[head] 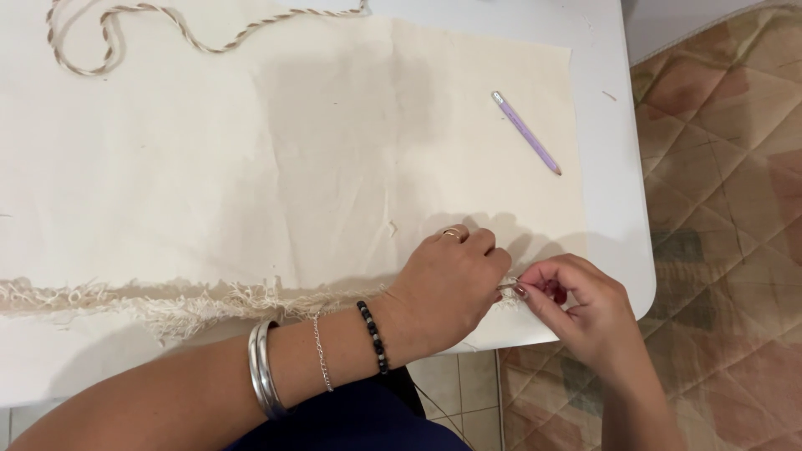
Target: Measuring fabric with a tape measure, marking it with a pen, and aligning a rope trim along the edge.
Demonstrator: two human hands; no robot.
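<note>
Bangles, 2 silver ones [266, 380], circle the forearm nearest the lens at 7 o'clock, followed rightward by a thin chain bracelet [321, 352] and a dark beaded bracelet [373, 336]. Beyond them the left hand [447, 284], a ring on 1 finger, rests closed on the cream cloth [334, 142], its fingertips pinching at the frayed edge [167, 302] near 5 o'clock. Touching it from the right, the right hand [576, 305] is curled shut, thumb and forefinger nipping loose threads [507, 286] at the cloth's near corner, where the 2 hands meet. Fringe runs along the cloth's near edge from 9 o'clock toward the hands. A twisted 2-tone cord [142, 21] loops at 11 o'clock, and a lilac pencil [526, 132] lies slanted on the cloth at 2 o'clock, well apart from both hands. All sits on a white table [614, 192], with a quilted covering [727, 209] at 3 o'clock.
</note>
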